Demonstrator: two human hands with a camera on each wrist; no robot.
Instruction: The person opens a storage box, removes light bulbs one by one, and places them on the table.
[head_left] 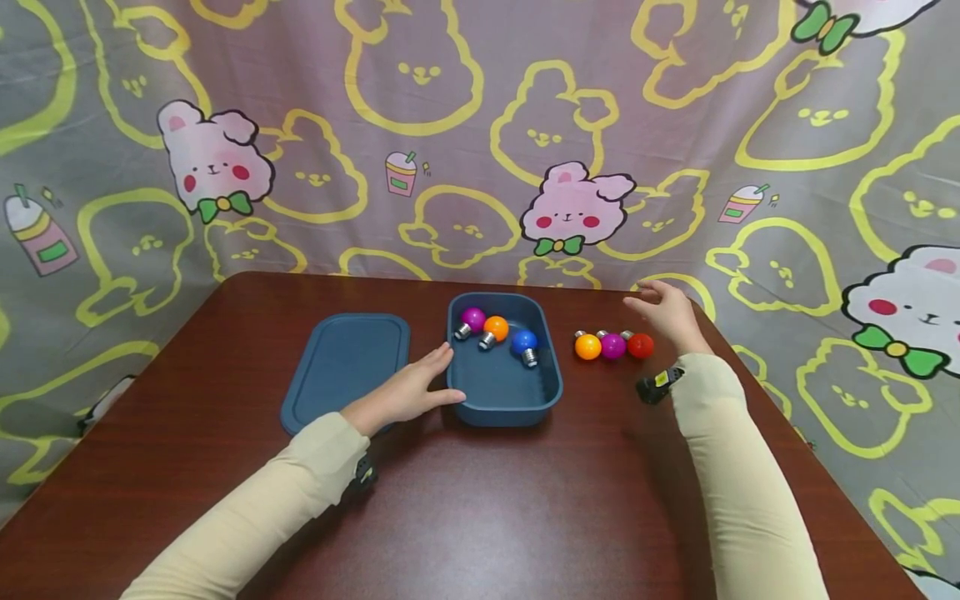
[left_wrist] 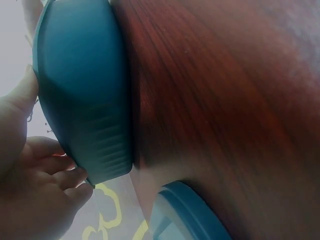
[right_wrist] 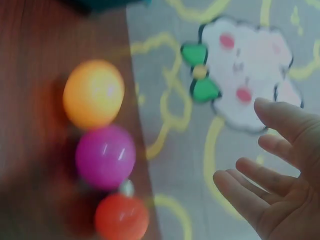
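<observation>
A blue-grey box [head_left: 504, 392] stands mid-table, holding a purple bulb [head_left: 473, 318], an orange bulb [head_left: 496, 328] and a blue bulb [head_left: 524, 343]. My left hand [head_left: 408, 387] touches the box's left rim with extended fingers; the left wrist view shows fingertips along that rim. To the right of the box lie a yellow-orange bulb [head_left: 588, 347], a second purple bulb [head_left: 612, 346] and a red bulb [head_left: 641, 346] in a row. My right hand [head_left: 667, 315] hovers above and right of the red bulb, fingers loosely bent and holding nothing.
A flat blue-grey lid [head_left: 348, 367] lies on the brown table [head_left: 480, 508] left of the box, partly behind my left hand. A patterned curtain [head_left: 450, 142] hangs along the table's far edge. Each wrist wears a small black device.
</observation>
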